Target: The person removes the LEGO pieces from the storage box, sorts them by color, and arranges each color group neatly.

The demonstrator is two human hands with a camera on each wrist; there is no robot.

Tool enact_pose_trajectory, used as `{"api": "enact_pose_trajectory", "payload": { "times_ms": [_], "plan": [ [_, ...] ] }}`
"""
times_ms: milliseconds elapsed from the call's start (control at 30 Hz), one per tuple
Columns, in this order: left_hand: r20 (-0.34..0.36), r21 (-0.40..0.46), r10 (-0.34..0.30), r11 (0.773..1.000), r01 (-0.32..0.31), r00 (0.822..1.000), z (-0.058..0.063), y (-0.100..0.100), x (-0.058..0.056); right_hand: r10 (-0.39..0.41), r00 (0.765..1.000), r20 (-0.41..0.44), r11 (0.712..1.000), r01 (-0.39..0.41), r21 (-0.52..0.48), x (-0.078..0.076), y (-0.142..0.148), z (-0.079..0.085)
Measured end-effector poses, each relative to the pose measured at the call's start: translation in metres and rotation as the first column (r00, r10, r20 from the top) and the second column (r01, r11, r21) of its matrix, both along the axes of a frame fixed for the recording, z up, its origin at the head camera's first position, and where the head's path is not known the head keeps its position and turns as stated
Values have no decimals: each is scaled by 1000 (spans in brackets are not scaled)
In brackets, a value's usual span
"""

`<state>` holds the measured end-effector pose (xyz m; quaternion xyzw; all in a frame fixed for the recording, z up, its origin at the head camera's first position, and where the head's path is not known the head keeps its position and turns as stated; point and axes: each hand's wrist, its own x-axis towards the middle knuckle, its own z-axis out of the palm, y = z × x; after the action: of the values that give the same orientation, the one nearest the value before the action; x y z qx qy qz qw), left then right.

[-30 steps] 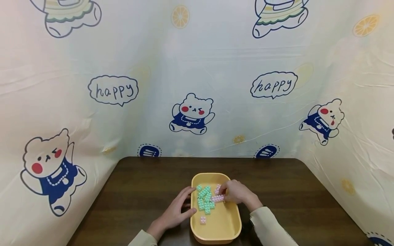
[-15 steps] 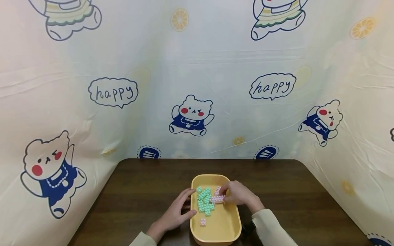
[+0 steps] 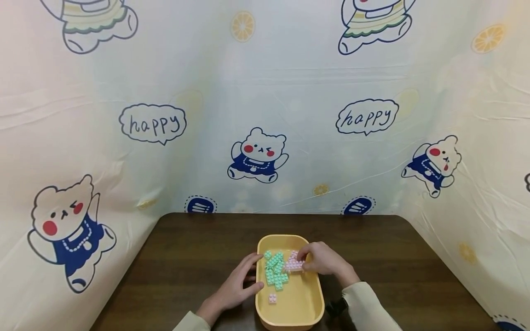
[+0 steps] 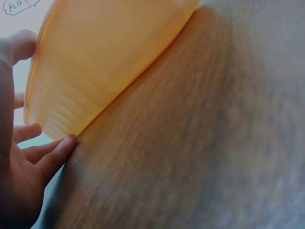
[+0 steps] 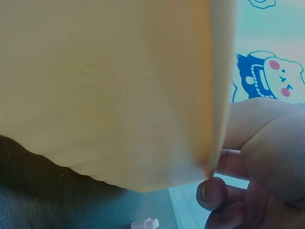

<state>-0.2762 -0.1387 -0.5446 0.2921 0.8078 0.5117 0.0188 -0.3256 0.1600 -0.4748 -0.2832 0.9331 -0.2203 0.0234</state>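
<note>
A yellow plastic tub (image 3: 300,308) holds green toy bricks (image 3: 274,269) and pink toy bricks (image 3: 293,263). My left hand (image 3: 237,282) rests against the tub's left side, fingers spread. In the left wrist view, the fingertips (image 4: 70,139) touch the tub's wall (image 4: 105,52). My right hand (image 3: 325,261) reaches over the right rim, fingers curled at the right end of the pink bricks, pinching one. The right wrist view shows that hand (image 5: 257,167) beside the tub's wall (image 5: 105,95), which hides part of the fingers. A small pink brick (image 3: 272,299) lies apart near the front.
The tub stands on a dark brown wooden table (image 3: 198,248). Behind and on both sides hangs a pale curtain (image 3: 306,184) printed with bears and orange slices. A dark object (image 3: 336,307) sits beside the right sleeve.
The pink bricks under my right fingers now lie close together as one block, where a gap showed before. The right hand shifted slightly right. My left hand stayed in place.
</note>
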Motion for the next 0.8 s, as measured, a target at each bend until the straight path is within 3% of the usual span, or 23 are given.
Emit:
{"api": "enact_pose_trajectory", "payload": {
  "times_ms": [467, 800],
  "plan": [
    [-1, -8, -3, 1000, 3, 1000, 0, 0, 0, -22, 1000, -16, 995, 21, -93, 5, 8, 13],
    [0, -7, 1, 1000, -1, 1000, 0, -1, 0, -79, 997, -7, 983, 77, -168, 14, 16, 27]
  ]
}}
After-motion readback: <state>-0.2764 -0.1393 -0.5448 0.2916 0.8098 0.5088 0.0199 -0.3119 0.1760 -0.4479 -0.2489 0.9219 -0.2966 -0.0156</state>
